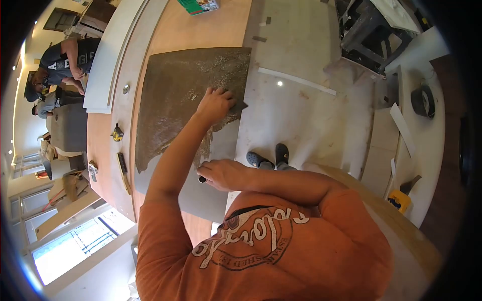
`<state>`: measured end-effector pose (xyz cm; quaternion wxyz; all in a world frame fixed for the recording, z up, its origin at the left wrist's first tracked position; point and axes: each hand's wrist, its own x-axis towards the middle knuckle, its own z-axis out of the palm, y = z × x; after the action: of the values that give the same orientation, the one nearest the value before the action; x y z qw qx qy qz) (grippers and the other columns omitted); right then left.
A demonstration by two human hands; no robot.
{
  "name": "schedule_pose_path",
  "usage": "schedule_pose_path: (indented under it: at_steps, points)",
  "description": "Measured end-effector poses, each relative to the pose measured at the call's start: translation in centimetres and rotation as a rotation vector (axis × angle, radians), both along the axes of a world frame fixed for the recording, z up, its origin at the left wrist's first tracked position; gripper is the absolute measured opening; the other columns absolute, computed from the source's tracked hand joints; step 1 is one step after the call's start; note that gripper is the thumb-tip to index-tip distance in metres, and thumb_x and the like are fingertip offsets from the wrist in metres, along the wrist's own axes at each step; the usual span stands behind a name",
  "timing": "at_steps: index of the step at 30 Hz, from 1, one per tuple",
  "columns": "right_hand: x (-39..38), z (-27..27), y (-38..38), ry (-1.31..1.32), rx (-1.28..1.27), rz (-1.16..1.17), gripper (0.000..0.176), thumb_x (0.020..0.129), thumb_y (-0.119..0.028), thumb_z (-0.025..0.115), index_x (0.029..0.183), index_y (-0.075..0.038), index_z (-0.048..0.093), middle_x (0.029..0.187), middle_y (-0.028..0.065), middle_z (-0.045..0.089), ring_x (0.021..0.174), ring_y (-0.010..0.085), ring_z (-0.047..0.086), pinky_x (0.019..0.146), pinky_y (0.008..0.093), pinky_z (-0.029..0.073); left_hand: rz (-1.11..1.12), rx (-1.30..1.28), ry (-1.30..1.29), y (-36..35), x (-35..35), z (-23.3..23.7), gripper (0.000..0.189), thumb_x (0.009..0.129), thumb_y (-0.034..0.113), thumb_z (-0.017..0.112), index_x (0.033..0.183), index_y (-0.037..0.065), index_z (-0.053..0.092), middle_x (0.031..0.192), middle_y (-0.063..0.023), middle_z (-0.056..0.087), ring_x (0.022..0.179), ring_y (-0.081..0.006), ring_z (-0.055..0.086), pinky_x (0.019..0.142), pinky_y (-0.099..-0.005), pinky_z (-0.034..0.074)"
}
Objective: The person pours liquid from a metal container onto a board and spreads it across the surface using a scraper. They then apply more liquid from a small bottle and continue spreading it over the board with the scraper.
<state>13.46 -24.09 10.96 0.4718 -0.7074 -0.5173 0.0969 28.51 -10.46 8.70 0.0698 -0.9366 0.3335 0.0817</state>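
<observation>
A flat sheet (170,75) lies on the wooden worktop, its upper part coated in wet-looking brown material and its lower part smooth grey. On the coated area near the right edge rests my left hand (216,104), fingers curled down; what they hold is hidden, though a small dark pointed corner shows just beyond them. Lower down, over the grey part, my right hand (220,174) is closed round a dark object (202,179), of which only a round black end shows. Brown streaks run between the two hands.
A brush (123,173), a yellow-black tape measure (117,133) and white boards (113,60) lie left of the sheet. A green box (197,6) stands at the top. Two people (70,62) are at the far left. A white strip (297,81) lies on the floor.
</observation>
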Motion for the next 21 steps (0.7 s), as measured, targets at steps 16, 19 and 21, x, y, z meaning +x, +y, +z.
schedule_pose_path:
  at_steps: [16, 19, 21]
  points:
    - [-0.9, 1.9, -0.2, 0.192, 0.011, -0.111, 0.028, 0.083, -0.005, 0.07, 0.107, -0.003, 0.056, 0.099, 0.0177, 0.064, 0.087, 0.039, 0.065, 0.074, 0.0432, 0.054, -0.04, -0.049, -0.035, 5.0, -5.8, 0.8, 0.02, 0.079, 0.02, 0.061, 0.093, 0.021, 0.075, 0.112, 0.0058, 0.066, 0.116, -0.0175, 0.053, 0.11, -0.0467, 0.031]
    - [-1.6, 2.5, 0.8, 0.175, -0.044, -0.178, 0.028, 0.085, -0.007, 0.071, 0.108, -0.002, 0.056, 0.099, 0.0179, 0.064, 0.088, 0.0399, 0.065, 0.073, 0.043, 0.054, -0.037, -0.038, -0.021, 8.6, -6.3, 0.2, 0.018, 0.08, 0.022, 0.062, 0.091, 0.023, 0.076, 0.11, 0.008, 0.067, 0.115, -0.0173, 0.053, 0.112, -0.0473, 0.029]
    - [-2.2, 2.1, 1.4, 0.169, -0.067, -0.216, 0.029, 0.087, -0.01, 0.071, 0.11, -0.001, 0.057, 0.101, 0.0193, 0.066, 0.089, 0.0396, 0.066, 0.073, 0.0417, 0.055, -0.003, -0.016, 0.003, 12.2, -7.1, -0.1, 0.018, 0.079, 0.023, 0.064, 0.091, 0.023, 0.077, 0.109, 0.0087, 0.068, 0.116, -0.0175, 0.053, 0.112, -0.0475, 0.028]
